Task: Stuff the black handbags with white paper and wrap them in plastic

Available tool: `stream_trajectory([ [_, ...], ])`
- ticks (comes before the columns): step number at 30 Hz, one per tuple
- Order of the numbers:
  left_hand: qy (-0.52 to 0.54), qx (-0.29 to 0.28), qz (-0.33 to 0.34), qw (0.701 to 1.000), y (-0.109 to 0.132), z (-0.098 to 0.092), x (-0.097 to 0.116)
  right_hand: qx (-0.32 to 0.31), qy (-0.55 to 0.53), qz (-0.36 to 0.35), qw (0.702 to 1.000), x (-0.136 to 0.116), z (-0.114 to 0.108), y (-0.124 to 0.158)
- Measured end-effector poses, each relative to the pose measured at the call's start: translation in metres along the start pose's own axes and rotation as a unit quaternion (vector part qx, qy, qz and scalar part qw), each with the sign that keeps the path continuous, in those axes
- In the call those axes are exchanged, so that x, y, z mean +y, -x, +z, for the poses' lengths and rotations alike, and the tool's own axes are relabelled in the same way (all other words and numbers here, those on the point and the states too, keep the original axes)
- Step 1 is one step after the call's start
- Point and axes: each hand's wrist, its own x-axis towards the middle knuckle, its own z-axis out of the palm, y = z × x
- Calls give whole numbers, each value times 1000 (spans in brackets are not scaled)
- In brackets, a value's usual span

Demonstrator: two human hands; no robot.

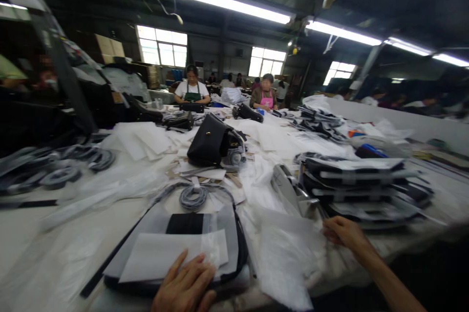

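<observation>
My left hand [186,285] lies flat with fingers spread on a white sheet [161,260] that covers a black bag [190,248] at the table's near edge. A coiled grey strap [193,197] lies just beyond the bag. My right hand [342,231] reaches out to the right, its fingers closed on the edge of a clear plastic wrapper [284,248]. Its fingertips are beside a stack of wrapped black bags [362,185].
An upright black handbag [210,141] stands mid-table among white paper sheets [142,138]. Coiled straps [69,165] lie at the left. A silver tool [289,190] rests near the stack. Two people [192,88] work at the far end, with more bags around them.
</observation>
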Motion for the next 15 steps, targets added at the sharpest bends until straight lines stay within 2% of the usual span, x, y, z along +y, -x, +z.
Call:
stream_trajectory([
  [1,6,-24,-12,1000,-2,-4,4,-20,7,7,1000,-7,-1,3],
  [3,28,-65,-52,996,-5,-10,12,-91,15,-35,995,-34,6,14],
  [5,53,-88,-95,990,-7,-12,18,-216,25,-109,970,-71,28,34],
  [6,65,-93,-112,987,-7,-13,21,-292,33,-132,947,-92,44,47],
  [9,100,-93,-151,979,-6,-15,24,-523,60,-127,841,-146,102,88],
  [11,117,-87,-166,975,-5,-14,25,-630,108,-107,761,-169,141,105],
  [13,122,-78,-166,975,-2,-11,24,-697,170,-91,691,-182,178,112],
  [15,118,-63,-159,978,2,-4,23,-731,246,-79,632,-190,210,110],
])
